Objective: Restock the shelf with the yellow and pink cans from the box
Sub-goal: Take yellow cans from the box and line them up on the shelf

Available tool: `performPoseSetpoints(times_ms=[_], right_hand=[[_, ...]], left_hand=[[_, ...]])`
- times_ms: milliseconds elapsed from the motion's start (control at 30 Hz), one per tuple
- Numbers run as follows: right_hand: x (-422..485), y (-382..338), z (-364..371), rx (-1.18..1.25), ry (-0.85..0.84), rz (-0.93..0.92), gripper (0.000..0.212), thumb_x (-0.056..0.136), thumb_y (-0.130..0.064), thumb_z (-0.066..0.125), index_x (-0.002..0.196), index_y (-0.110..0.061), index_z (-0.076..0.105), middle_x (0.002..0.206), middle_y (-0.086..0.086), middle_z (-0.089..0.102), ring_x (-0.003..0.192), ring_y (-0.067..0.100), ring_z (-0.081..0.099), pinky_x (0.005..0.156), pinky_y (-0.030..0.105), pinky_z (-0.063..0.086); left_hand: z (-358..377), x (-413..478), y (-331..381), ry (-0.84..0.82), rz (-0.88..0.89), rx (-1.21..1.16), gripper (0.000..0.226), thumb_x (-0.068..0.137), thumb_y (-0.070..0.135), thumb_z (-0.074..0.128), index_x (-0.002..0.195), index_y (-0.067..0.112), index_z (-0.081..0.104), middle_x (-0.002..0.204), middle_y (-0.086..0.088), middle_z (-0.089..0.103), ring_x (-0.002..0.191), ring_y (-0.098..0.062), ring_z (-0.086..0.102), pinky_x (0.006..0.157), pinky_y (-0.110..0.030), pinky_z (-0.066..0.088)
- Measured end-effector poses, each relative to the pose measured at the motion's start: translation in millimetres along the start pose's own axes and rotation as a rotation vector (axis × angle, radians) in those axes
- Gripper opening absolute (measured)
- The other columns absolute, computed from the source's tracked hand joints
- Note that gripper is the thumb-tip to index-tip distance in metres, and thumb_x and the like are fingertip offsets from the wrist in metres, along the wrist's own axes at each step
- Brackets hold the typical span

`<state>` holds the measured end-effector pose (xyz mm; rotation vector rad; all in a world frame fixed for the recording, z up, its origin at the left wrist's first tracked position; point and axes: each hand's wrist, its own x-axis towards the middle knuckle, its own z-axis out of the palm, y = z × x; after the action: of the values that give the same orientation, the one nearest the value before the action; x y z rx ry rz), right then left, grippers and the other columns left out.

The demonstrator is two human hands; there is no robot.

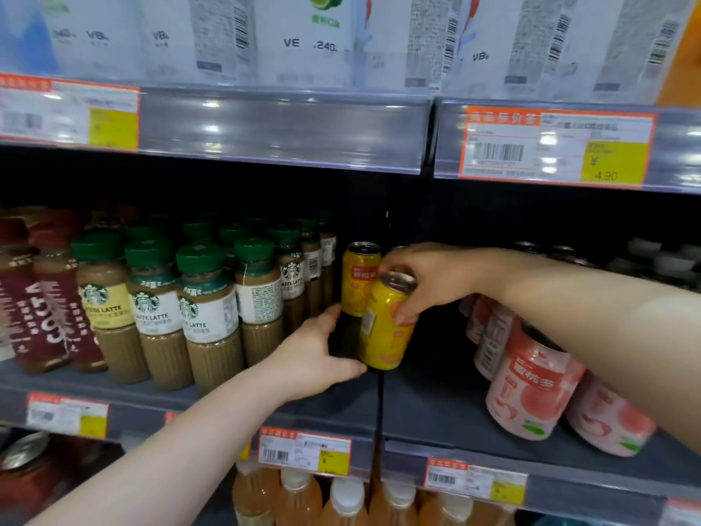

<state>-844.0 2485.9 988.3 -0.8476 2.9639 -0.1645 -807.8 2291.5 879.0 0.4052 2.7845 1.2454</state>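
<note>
Shop aisle, close on dark grey metal shelving in two bays, seam between them just right of centre. Middle shelf deep, back in shadow. Clear price strip along the upper shelf's front edge, bright spots of overhead light mirrored in it. Orange-framed labels with yellow panels: left label, right label, lower label. White cartons above, blurred. Green-capped coffee bottles in rows at left, dark red bottles beside them. White-capped orange drink bottles below. Dark-topped containers at back right, too blurred to identify.
</note>
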Motion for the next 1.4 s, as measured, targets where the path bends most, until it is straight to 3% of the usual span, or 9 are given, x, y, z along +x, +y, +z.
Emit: performPoseSetpoints(times_ms=[100,233,333,400,500,800,967,1233,1400], right_hand=[[-3,17,-7,-0.077,-0.020,0.145,0.062,0.065,-0.040,0.079,0.117,-0.019,0.054,0.115,0.001,0.057,0.092,0.015,0.053,0.073,0.023,0.045],[-4,45,-4,-0.056,0.033,0.313,0.070,0.066,-0.041,0.079,0.125,-0.017,0.050,0.122,0.004,0.054,0.098,0.018,0.053,0.078,0.025,0.045],[-5,63,-2,0.057,0.033,0.369,0.078,0.067,-0.039,0.078,0.134,-0.019,0.042,0.133,0.005,0.047,0.114,0.023,0.051,0.084,0.028,0.045],[-5,69,-5,0.086,-0.041,0.363,0.086,0.067,-0.034,0.079,0.139,-0.021,0.034,0.139,0.005,0.042,0.120,0.024,0.047,0.090,0.031,0.046],[-3,76,-10,0.056,-0.105,0.333,0.084,0.068,-0.025,0.080,0.139,-0.021,0.034,0.135,0.005,0.047,0.113,0.022,0.050,0.088,0.031,0.047],[9,99,-6,0.005,-0.027,0.362,0.067,0.073,-0.018,0.076,0.131,-0.008,0.045,0.130,0.013,0.052,0.112,0.026,0.053,0.089,0.032,0.046],[10,106,-4,0.023,0.008,0.323,0.080,0.074,-0.015,0.076,0.141,-0.008,0.032,0.142,0.013,0.040,0.125,0.027,0.044,0.099,0.033,0.041],[11,108,-3,0.071,0.015,0.321,0.076,0.074,-0.014,0.076,0.138,-0.007,0.036,0.136,0.013,0.048,0.118,0.027,0.050,0.094,0.032,0.044],[9,103,-4,0.036,0.002,0.361,0.087,0.076,-0.018,0.074,0.145,-0.010,0.022,0.148,0.012,0.032,0.131,0.028,0.038,0.101,0.030,0.037]], left_hand=[[7,-4,-4,-0.161,0.013,0.203,0.086,0.074,0.047,0.069,0.145,0.026,0.025,0.152,-0.004,0.023,0.136,-0.017,0.029,0.103,-0.017,0.024],[16,-5,-5,-0.230,0.048,0.432,0.083,0.073,0.055,0.066,0.143,0.025,0.032,0.154,-0.002,0.022,0.140,-0.019,0.022,0.111,-0.026,0.020],[14,-3,-4,-0.222,0.067,0.498,0.081,0.072,0.058,0.065,0.141,0.025,0.036,0.151,-0.001,0.028,0.137,-0.019,0.026,0.111,-0.028,0.025],[14,-3,-3,-0.221,0.072,0.518,0.081,0.072,0.059,0.065,0.140,0.026,0.037,0.150,0.001,0.029,0.136,-0.019,0.029,0.109,-0.028,0.027],[15,-3,-3,-0.218,0.067,0.536,0.081,0.071,0.060,0.065,0.140,0.027,0.037,0.151,0.002,0.028,0.136,-0.019,0.029,0.109,-0.029,0.027],[15,-4,-5,-0.222,0.041,0.511,0.081,0.071,0.060,0.065,0.140,0.030,0.036,0.153,0.003,0.024,0.138,-0.018,0.026,0.109,-0.028,0.024],[16,-4,-5,-0.212,0.047,0.501,0.081,0.072,0.057,0.066,0.141,0.028,0.036,0.154,0.002,0.024,0.139,-0.016,0.024,0.109,-0.023,0.019],[15,-4,-5,-0.222,0.030,0.487,0.081,0.072,0.056,0.067,0.141,0.029,0.036,0.154,0.002,0.023,0.140,-0.016,0.022,0.112,-0.026,0.020],[15,-5,-9,-0.215,0.032,0.477,0.079,0.072,0.058,0.065,0.141,0.031,0.035,0.153,0.004,0.023,0.140,-0.017,0.021,0.114,-0.032,0.022]])
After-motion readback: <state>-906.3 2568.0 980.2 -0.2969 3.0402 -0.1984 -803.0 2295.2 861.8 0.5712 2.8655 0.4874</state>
